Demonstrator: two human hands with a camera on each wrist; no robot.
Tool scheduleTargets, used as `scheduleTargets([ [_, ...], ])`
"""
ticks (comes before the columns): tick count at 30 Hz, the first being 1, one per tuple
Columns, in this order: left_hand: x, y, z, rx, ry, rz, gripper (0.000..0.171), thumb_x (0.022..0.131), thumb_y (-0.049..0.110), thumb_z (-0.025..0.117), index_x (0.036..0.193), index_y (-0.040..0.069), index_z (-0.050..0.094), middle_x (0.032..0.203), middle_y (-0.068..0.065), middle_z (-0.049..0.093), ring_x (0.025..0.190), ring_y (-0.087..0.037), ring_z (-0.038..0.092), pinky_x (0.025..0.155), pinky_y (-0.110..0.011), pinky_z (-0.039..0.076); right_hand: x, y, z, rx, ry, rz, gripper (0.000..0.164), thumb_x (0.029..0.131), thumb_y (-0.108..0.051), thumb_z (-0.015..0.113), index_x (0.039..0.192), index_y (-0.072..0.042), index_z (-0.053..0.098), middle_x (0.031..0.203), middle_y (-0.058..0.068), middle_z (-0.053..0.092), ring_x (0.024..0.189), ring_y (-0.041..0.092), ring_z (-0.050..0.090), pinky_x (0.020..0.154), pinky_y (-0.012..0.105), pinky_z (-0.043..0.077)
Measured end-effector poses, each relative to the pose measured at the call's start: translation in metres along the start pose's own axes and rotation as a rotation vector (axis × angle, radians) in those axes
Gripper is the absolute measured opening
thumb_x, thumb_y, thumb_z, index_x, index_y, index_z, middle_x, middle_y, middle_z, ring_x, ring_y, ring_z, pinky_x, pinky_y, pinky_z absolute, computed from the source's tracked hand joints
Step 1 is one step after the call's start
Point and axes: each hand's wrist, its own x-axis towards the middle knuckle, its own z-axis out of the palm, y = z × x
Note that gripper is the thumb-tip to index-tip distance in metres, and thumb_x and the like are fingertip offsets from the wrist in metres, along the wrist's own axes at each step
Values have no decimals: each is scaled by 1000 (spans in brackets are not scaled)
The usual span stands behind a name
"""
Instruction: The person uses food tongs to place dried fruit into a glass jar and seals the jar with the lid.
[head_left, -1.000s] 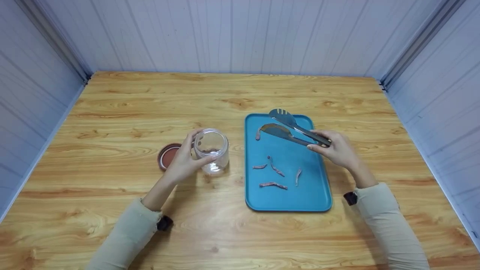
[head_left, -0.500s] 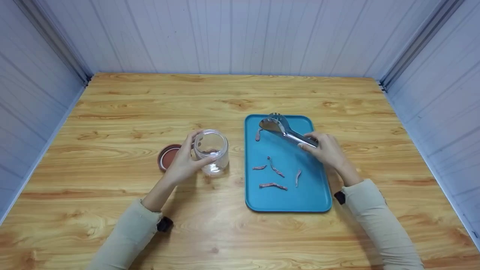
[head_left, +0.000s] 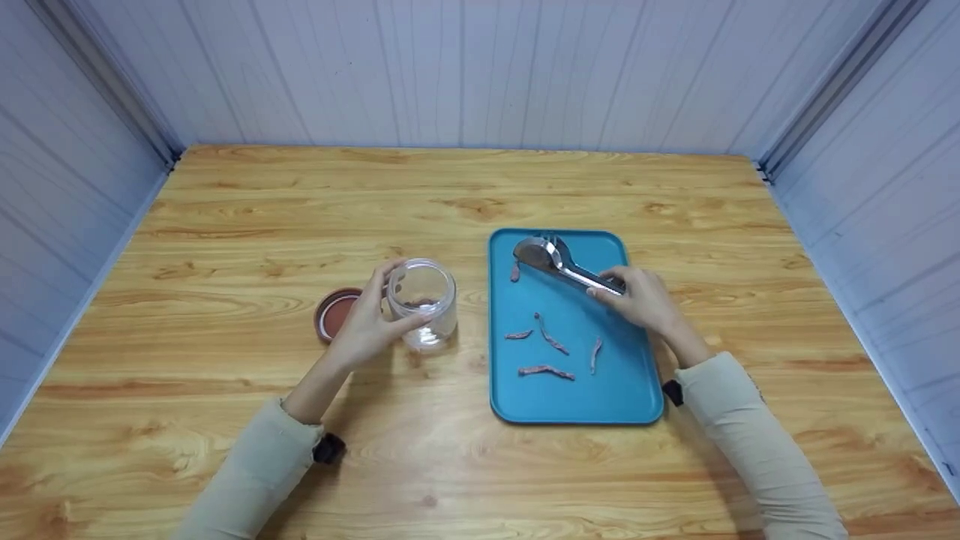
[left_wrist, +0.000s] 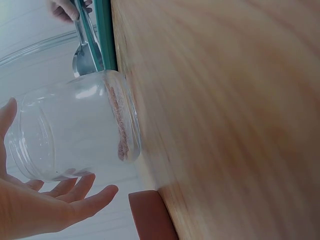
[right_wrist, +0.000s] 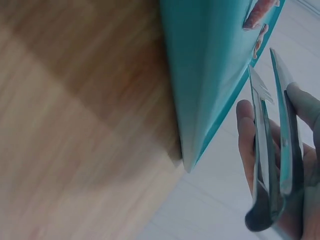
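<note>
In the head view, my left hand (head_left: pixel 364 330) holds a clear open-topped jar (head_left: pixel 444 315), thumb on the near side and fingers on the far side. The left wrist view shows reddish-brown dried strips (left_wrist: pixel 119 125) at the jar's bottom. My right hand (head_left: pixel 646 304) grips metal serving tongs (head_left: pixel 576 274) over the far part of a blue tray (head_left: pixel 577 405). The heads of the tongs lie close together at a small strip (head_left: pixel 514 273), partly covering its upper end. Whether they pinch it cannot be told. Several other wrinkled strips (head_left: pixel 546 371) lie on the tray.
A reddish-brown lid (head_left: pixel 337 315) lies on the wooden table (head_left: pixel 420 480), left of the jar and partly behind my left hand. Pale panelled walls (head_left: pixel 480 75) enclose the table at the back and both sides.
My right hand has moved left and slightly down in the head view with the tongs. The tongs' arms, spread apart at first, have come together near the small strip. My left hand and the jar stay put.
</note>
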Motion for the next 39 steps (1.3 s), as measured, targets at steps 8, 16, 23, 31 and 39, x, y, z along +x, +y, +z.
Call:
scheduleTargets([
  [8, 0, 0, 0, 0, -1, -8, 84, 68, 43, 73, 135, 17, 29, 132, -10, 35, 120, -24, 31, 96, -45, 25, 3, -2, 0, 50, -41, 17, 31, 85, -26, 60, 101, 1, 61, 79, 9, 57, 66, 20, 52, 55, 30, 42],
  [16, 0, 0, -1, -2, 2, 20, 81, 69, 41, 73, 133, 18, 29, 130, -9, 36, 119, -23, 32, 96, -46, 26, 4, -5, 0, 96, -75, 46, 30, 84, -26, 60, 100, -1, 61, 79, 9, 58, 65, 19, 53, 54, 29, 45],
  [23, 0, 1, -1, 1, 6, 25, 81, 69, 34, 74, 134, 14, 29, 131, -12, 36, 120, -26, 32, 96, -47, 25, 7, -5, 2, 80, -74, 34, 28, 84, -25, 61, 98, 0, 60, 76, 8, 57, 63, 18, 52, 52, 28, 43],
  [31, 0, 1, 0, -33, 2, 22, 82, 70, 28, 75, 135, 13, 27, 132, -14, 35, 120, -28, 31, 97, -48, 23, 7, -3, 2, 73, -74, 23, 23, 84, -22, 62, 93, 0, 60, 76, 8, 56, 65, 19, 51, 54, 28, 42],
  [39, -7, 23, -3, -36, -13, 4, 78, 73, 23, 73, 134, 7, 27, 132, -18, 34, 121, -31, 30, 97, -48, 23, 6, 1, 4, 114, -75, 17, 19, 83, -19, 62, 90, -1, 61, 78, 8, 58, 66, 19, 52, 56, 29, 44],
])
